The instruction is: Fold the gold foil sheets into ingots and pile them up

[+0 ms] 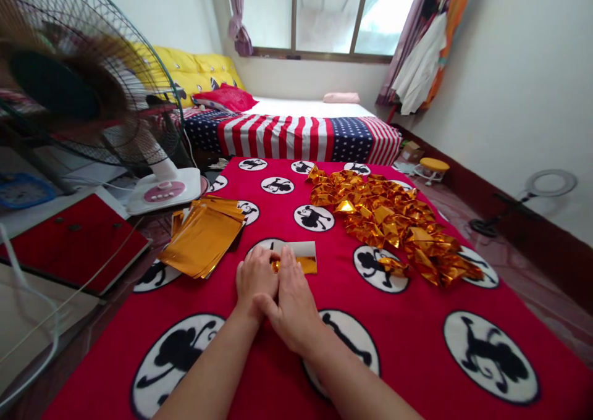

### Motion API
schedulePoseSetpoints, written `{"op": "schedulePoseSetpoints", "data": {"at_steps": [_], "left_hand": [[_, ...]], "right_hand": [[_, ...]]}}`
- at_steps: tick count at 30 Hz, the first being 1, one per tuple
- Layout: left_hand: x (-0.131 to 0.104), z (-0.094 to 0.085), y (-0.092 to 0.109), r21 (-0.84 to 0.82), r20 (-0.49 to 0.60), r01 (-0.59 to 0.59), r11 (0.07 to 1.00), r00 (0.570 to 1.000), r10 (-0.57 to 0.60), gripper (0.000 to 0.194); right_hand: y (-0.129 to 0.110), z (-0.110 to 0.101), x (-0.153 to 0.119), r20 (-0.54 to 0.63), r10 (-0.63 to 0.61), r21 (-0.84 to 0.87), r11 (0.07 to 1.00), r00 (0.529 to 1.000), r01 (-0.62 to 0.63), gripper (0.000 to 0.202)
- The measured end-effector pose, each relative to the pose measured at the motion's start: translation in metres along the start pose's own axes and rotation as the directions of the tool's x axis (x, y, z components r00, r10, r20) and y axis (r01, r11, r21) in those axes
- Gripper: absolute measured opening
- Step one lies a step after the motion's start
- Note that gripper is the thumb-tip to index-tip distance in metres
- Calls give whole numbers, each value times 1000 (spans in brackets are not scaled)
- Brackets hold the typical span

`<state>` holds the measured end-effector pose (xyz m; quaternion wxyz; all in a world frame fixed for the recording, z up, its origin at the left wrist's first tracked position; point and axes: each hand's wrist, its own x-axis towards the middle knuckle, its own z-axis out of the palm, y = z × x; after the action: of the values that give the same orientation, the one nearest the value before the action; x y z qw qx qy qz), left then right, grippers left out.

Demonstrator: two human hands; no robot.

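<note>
Right hand [293, 293], grip flat and open, steadies 1 foil sheet [306, 264]; left hand's [256, 279] grip unclear; foil stack [204, 238] handy, 10 o'clock.

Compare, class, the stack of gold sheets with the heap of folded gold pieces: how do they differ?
The stack of gold sheets is flat and mostly smooth; the heap of folded gold pieces is creased and bulky. The stack forms one slightly fanned pile at the left; the heap spreads wider at the right. Both are shiny and rest on the red cloth.
</note>
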<state>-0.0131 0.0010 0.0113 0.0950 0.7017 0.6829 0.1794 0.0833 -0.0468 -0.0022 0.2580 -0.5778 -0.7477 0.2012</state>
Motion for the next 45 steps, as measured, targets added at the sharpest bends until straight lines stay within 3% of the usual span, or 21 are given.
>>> {"op": "schedulePoseSetpoints", "data": {"at_steps": [6,12,15,18,21,23,28,32,37,40,45], "left_hand": [[2,6,-6,-36,-30,-37,999,999,36,16],[3,1,-12,-103,-13,-81,991,997,80,13],[-1,-2,-6,-43,-118,-170,985,979,164,17],[-10,2,6,-160,-169,-421,893,903,395,27],[-19,9,16,-339,34,-598,727,764,644,61],[-22,14,19,-369,153,-581,726,732,664,76],[-20,17,14,-341,270,-493,800,764,586,81],[-18,21,10,-266,265,-422,867,833,486,78],[-11,28,0,-101,183,-367,925,907,380,69],[-4,27,-13,65,73,-262,963,963,258,62],[3,26,-26,188,-4,-167,968,985,171,58]], "right_hand": [[30,-15,-11,71,36,-172,985,997,-23,92],[46,-22,-19,62,15,-330,944,998,7,90],[47,-18,-19,43,-2,-360,933,999,17,87],[47,-14,-19,22,-35,-377,925,999,41,78],[47,-13,-18,37,-28,-391,920,999,40,66],[48,-12,-18,58,-16,-402,915,998,38,65],[49,-12,-19,37,-51,-440,896,998,62,69],[45,-16,-20,31,-44,-420,906,999,53,72],[40,-20,-19,49,12,-405,914,999,8,73],[39,-21,-18,68,42,-394,919,997,-12,79],[38,-23,-18,79,52,-371,928,995,-19,86]]}}
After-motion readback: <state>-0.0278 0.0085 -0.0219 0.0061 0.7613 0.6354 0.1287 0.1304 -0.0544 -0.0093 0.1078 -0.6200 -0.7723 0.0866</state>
